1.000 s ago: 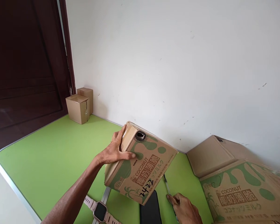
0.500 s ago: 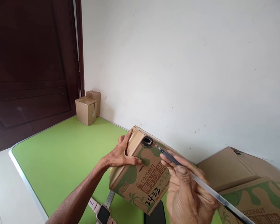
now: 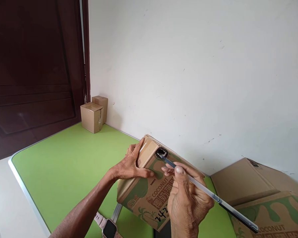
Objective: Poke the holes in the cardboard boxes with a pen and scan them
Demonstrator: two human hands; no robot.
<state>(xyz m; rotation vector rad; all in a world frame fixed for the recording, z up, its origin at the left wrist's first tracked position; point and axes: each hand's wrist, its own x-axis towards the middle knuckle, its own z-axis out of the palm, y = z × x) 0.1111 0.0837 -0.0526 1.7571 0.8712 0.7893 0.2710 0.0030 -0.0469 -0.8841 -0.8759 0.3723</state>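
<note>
A tilted cardboard box [image 3: 149, 195] printed with green splashes and the word COCONUT stands on one edge on the green table [image 3: 62, 158]. My left hand [image 3: 130, 165] grips its upper left corner. My right hand [image 3: 186, 201] holds a long thin pen [image 3: 208, 193]. The pen's tip touches a black scribbled patch [image 3: 162, 154] near the box's top corner. Handwritten black digits show low on the box front, partly hidden by my right hand.
Two small plain cardboard boxes [image 3: 93, 114] stand at the table's far corner by a dark door [image 3: 34, 72]. A larger COCONUT box [image 3: 260, 198] lies at the right. A pink-strapped smartwatch [image 3: 108, 226] lies near the front edge. A white wall runs behind.
My right hand lifted the pen from the table and brought its tip to the black patch on the box. The view shifted; the phone under the box is now mostly hidden.
</note>
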